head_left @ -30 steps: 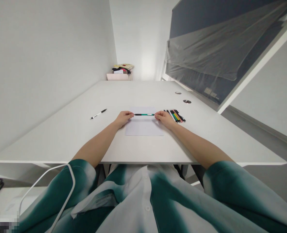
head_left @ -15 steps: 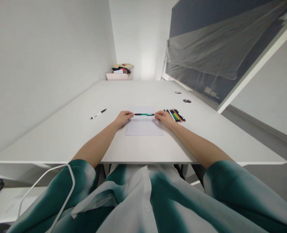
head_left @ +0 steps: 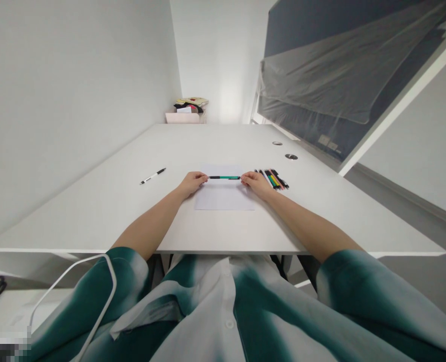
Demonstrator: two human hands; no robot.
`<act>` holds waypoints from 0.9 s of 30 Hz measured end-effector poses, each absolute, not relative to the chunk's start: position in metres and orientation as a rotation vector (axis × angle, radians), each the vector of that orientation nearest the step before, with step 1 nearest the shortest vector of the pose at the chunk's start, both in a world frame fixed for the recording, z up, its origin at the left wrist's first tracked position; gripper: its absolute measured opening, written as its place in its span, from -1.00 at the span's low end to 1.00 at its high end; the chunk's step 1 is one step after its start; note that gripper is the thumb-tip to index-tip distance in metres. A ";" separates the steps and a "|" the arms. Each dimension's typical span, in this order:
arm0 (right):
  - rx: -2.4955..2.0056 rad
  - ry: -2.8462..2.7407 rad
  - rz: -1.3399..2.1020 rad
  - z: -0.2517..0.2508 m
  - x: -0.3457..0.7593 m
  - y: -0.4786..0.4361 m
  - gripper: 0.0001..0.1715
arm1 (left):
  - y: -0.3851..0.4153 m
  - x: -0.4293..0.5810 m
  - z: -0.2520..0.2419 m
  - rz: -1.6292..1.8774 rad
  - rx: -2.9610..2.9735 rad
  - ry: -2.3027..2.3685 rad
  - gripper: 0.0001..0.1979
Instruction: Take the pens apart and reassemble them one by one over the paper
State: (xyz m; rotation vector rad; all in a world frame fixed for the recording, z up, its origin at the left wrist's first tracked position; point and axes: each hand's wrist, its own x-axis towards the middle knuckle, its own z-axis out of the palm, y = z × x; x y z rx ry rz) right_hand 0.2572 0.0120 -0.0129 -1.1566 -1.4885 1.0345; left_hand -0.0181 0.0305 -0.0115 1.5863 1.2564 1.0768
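A green and black pen (head_left: 225, 177) is held level between both hands, just above a white sheet of paper (head_left: 224, 197) on the white table (head_left: 94, 211). My left hand (head_left: 192, 183) pinches its dark left end. My right hand (head_left: 256, 183) pinches its right end. Both hands have the fingers closed, and they rest near the paper's far corners.
A row of several coloured pens (head_left: 273, 179) lies just right of my right hand. A black and white pen (head_left: 153, 176) lies alone to the left. Two round cable holes (head_left: 291, 156) sit further back, and a pink box (head_left: 183, 117) with clutter stands at the far end.
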 end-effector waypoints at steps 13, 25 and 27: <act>-1.164 -1.490 1.037 -0.012 0.257 0.011 -0.67 | 0.030 -0.016 -0.011 1.071 1.616 1.274 -0.67; -1.162 -1.525 1.007 -0.012 0.258 0.012 -0.62 | 0.029 -0.017 -0.011 1.065 1.614 1.259 -0.68; -1.164 -1.518 1.005 -0.012 0.257 0.012 -0.61 | 0.029 -0.017 -0.011 1.065 1.613 1.248 -0.67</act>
